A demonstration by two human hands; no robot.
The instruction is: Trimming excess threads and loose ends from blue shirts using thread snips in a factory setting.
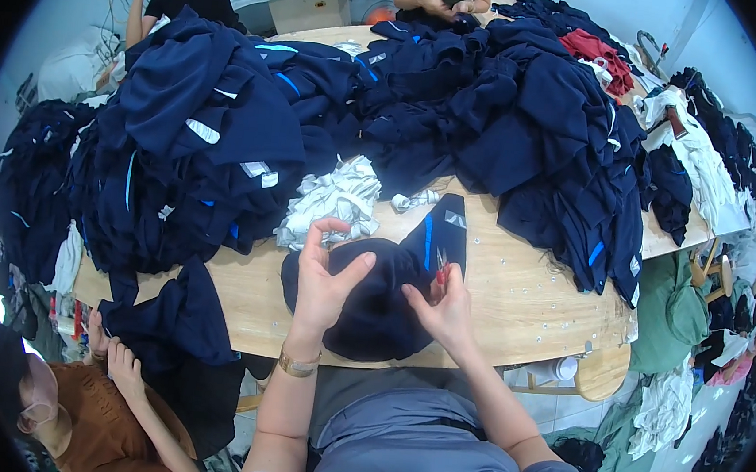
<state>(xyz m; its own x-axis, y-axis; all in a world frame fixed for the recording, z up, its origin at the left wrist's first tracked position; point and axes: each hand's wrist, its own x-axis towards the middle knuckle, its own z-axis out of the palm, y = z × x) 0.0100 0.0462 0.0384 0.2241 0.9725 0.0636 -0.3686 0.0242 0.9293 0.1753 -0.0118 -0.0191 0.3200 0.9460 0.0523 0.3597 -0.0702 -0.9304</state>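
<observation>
Hands, two: left hand point(326, 272) pinches one navy garment point(382, 303), right hand point(445, 308) fingers grip one red-handled snips point(440, 268).

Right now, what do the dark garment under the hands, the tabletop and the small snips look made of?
Navy garment: soft matte knit fabric, judging by its limp folds. Tabletop: pale wood, probably plywood, with visible grain and a dull finish. Snips in the right hand: thin metal blades with a red, likely plastic, handle; too small to be sure.

head cam | looks steeply down | close over wooden table point(524, 292) edge
</observation>
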